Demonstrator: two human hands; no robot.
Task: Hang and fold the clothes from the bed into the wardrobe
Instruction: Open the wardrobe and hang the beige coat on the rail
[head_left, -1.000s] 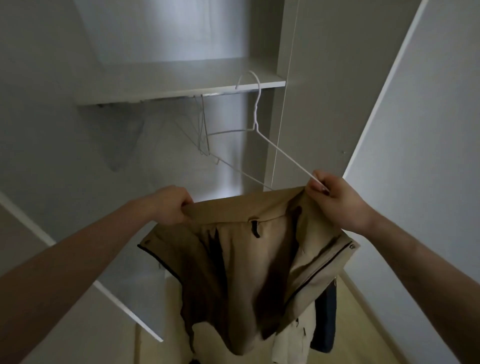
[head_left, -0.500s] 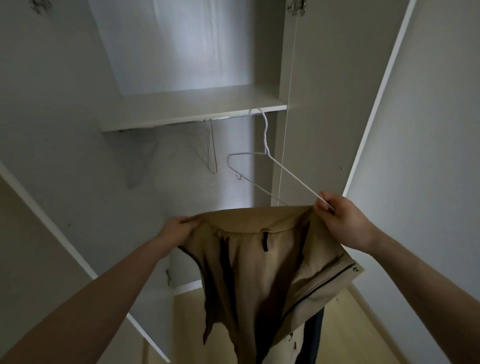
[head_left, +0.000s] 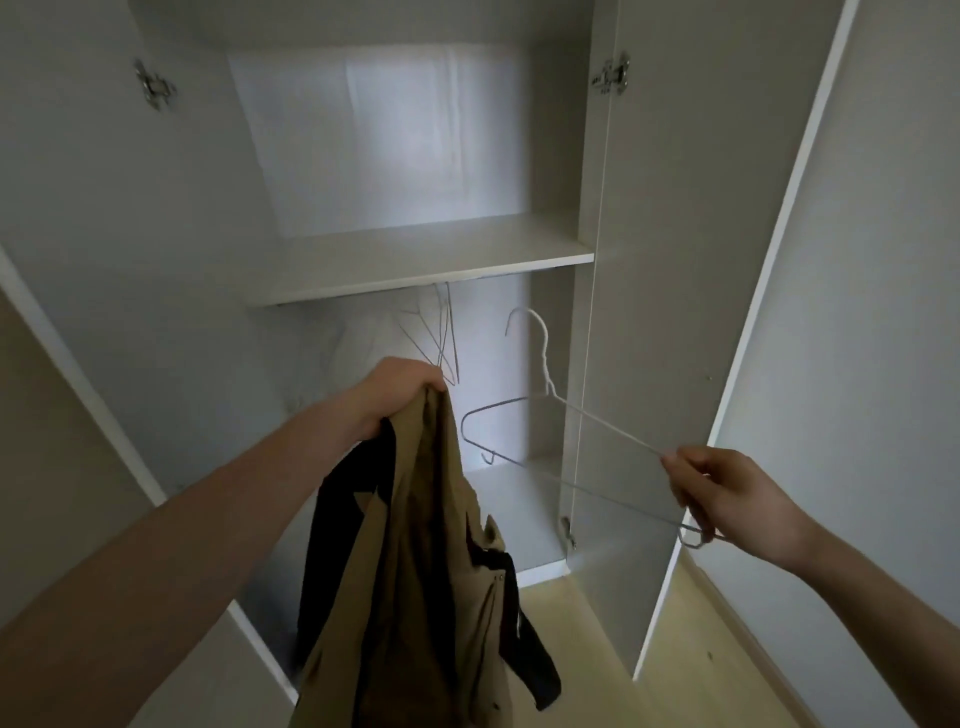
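left hand (head_left: 400, 387) bunched tight round the top of the tan jacket (head_left: 415, 561), fingers curled into the cloth, arm raised so the whole garment hangs clear of the floor in front of the open wardrobe (head_left: 415, 260). probably gripped at the collar or one shoulder, so the weight drops straight down and leaves an opening for a hanger arm; which of the two cannot be told from the folds.

right hand (head_left: 727, 499) closed on the white wire hanger (head_left: 545, 410), fingers pinching one end of the frame, hook pointing up and away toward the space below the shelf (head_left: 431, 260). held out to the right and well apart from the jacket, likely to keep the wire free of the cloth until one end can be fed into a shoulder. not yet inside the garment.

jacket itself: tan or khaki, long and limp, collapsed into vertical folds. dark lining or a dark inner layer showing along the left edge, plus a dark strip trailing low on the right. a small stud or snap visible near the lower middle. lower end cut off by the picture's bottom edge.

behind the left hand, a few bare wire hangers (head_left: 441, 332) dangling from under the shelf, presumably from a rail hidden by it. wardrobe doors standing open on both sides, hinge (head_left: 613, 75) visible at upper right.
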